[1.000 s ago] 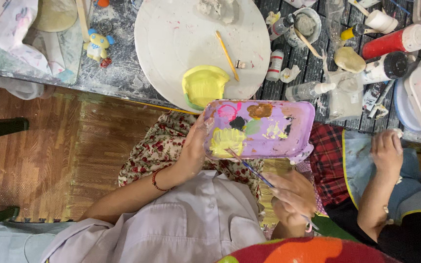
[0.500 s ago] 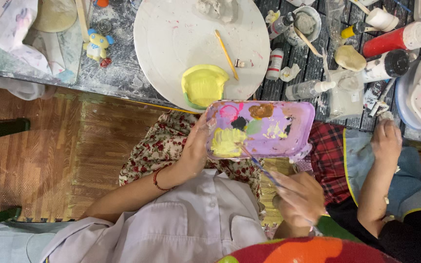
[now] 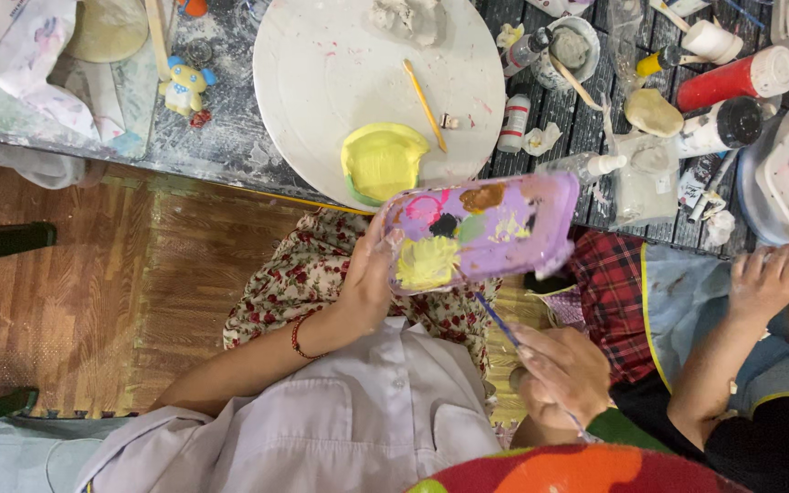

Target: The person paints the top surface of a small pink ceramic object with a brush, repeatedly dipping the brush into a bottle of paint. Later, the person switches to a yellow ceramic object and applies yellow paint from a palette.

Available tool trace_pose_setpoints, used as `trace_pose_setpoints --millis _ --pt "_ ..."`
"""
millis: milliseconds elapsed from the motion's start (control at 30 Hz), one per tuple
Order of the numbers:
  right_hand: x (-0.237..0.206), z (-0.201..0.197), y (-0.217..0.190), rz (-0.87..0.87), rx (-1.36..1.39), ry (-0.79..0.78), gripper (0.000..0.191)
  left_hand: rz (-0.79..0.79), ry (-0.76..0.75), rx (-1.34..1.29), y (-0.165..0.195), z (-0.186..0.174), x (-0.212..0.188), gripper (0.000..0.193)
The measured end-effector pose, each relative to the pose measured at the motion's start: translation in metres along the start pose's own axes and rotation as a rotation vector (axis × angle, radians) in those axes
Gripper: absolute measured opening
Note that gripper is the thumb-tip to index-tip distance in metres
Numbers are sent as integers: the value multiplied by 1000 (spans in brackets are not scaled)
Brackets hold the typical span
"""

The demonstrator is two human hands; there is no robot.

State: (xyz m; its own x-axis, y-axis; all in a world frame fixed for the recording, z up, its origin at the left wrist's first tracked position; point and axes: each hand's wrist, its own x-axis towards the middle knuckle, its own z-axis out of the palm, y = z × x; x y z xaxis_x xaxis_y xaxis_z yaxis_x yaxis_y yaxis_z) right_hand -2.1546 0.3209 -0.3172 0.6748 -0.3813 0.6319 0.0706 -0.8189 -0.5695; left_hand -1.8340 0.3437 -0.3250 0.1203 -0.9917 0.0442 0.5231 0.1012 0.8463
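Observation:
My left hand [image 3: 369, 274] grips the left end of a purple paint palette [image 3: 490, 228], which carries blobs of yellow, pink, black, brown and green paint and is held over my lap. My right hand [image 3: 563, 370] holds a thin paintbrush [image 3: 497, 318] whose tip points up toward the palette's lower edge near the yellow paint. A yellow painted clay piece [image 3: 381, 162] with a green edge lies on the round white board [image 3: 321, 82] just beyond the palette.
A yellow stick [image 3: 425, 91] lies on the white board. Paint bottles [image 3: 737, 78], small jars and clay lumps crowd the dark table at the right. A small yellow figurine [image 3: 183, 87] stands at the left. Another person's hand [image 3: 767, 278] rests at the right edge.
The palette has tilted and shifted slightly. My right hand with the brush has drawn down a little from the palette. The other person's hand has moved slightly at the right.

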Motion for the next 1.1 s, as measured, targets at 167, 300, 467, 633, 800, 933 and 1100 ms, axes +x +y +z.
trace_pose_setpoints --millis 167,300,467,633,800,933,1100 --pt "8 -3 -3 43 -79 -16 29 129 -66 231 23 3 -1 48" --pt "27 34 -14 86 -76 348 29 110 -123 224 35 6 -1 47" --pt "60 74 -30 375 -28 646 28 113 -117 207 35 6 0 46" --pt "87 87 -29 499 147 807 30 146 -108 268 30 2 -2 44" --pt "94 92 -24 595 186 864 31 111 -75 239 20 1 -2 46" --pt "96 97 -22 632 164 857 27 123 -54 277 11 -1 -2 46" --pt "97 102 -21 684 312 1069 22 73 -26 175 4 -1 -5 50"
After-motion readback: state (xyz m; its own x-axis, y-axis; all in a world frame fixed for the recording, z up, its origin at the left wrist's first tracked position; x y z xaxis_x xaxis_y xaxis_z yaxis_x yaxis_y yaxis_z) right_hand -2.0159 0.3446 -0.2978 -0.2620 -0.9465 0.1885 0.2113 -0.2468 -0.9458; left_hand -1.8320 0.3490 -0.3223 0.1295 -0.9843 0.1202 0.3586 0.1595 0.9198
